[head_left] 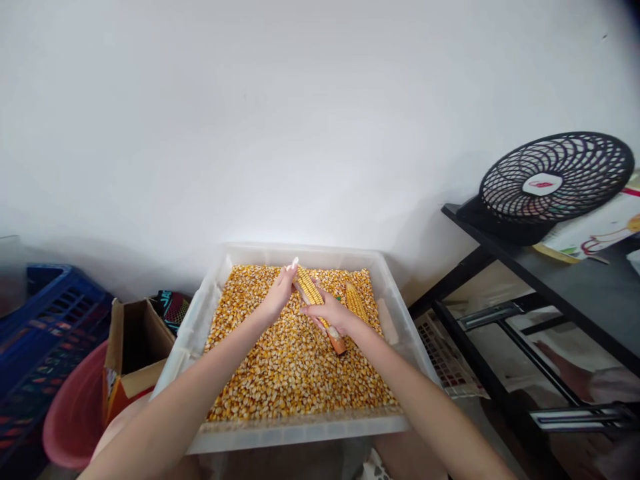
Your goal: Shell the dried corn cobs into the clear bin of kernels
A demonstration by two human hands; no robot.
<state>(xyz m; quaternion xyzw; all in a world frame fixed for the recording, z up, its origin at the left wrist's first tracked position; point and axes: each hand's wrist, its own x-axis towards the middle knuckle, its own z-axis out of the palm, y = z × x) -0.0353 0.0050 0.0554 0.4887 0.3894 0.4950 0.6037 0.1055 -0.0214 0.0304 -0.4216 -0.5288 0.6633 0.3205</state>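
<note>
Over a bin of loose corn kernels, an ear of corn is held at a slant between both hands. My left hand grips its far upper end from the left side. Around the lower part of the ear, the fingers and thumb of my right hand are closed. Just below that hand an orange-brown end piece sticks out; whether it belongs to a tool held along the ear, I cannot tell. A second ear of corn lies on the kernels, right of my right hand.
The translucent plastic bin stands against a white wall. On the left are an open cardboard box, a red basin and a blue crate. A black fan sits on a dark table at right.
</note>
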